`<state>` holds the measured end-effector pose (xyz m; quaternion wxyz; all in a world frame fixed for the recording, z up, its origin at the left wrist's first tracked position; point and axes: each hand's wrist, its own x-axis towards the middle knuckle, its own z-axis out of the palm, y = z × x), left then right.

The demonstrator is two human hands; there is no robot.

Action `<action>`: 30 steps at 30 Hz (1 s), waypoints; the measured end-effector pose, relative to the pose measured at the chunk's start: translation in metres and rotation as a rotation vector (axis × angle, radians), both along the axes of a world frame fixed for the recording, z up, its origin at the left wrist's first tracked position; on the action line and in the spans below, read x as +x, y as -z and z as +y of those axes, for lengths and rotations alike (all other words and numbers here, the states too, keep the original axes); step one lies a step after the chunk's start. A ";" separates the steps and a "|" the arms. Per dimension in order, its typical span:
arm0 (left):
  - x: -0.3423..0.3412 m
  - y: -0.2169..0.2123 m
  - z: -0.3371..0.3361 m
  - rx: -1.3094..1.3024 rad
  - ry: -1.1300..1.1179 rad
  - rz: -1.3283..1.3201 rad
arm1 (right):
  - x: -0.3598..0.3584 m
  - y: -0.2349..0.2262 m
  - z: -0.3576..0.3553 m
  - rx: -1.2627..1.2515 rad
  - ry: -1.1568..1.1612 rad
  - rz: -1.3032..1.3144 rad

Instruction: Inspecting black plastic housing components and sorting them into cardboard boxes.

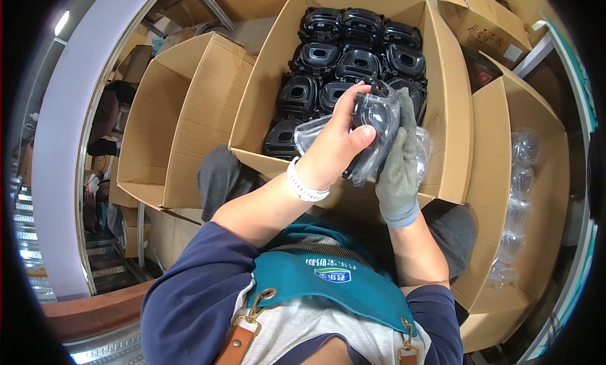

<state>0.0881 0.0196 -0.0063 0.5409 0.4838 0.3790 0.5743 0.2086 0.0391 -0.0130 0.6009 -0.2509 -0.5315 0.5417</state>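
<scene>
Between my two hands, above the near edge of an open cardboard box, is a black plastic housing with a clear plastic cover. My bare left hand, with a white band on its wrist, grips it from the left, thumb across the front. My right hand, in a grey-green glove, presses flat fingers along its right side. More clear plastic shows behind my left hand and right of the glove; how it joins the held piece is hidden. Rows of black housings fill the box.
Another open cardboard box stands to the left. On the right, a box holds a column of clear plastic covers. More cartons lie at the far right. A pale post rises at the left, and a metal frame borders the right.
</scene>
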 end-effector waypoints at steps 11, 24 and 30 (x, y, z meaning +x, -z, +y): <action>0.005 -0.014 -0.011 0.371 -0.579 0.885 | 0.010 0.001 0.005 -0.265 0.032 0.026; -0.014 -0.028 0.004 -0.129 -0.490 -0.664 | -0.010 -0.013 -0.013 0.290 0.399 -0.213; -0.052 -0.044 -0.008 -0.177 -0.430 -0.809 | 0.005 0.002 -0.009 0.699 0.469 -0.856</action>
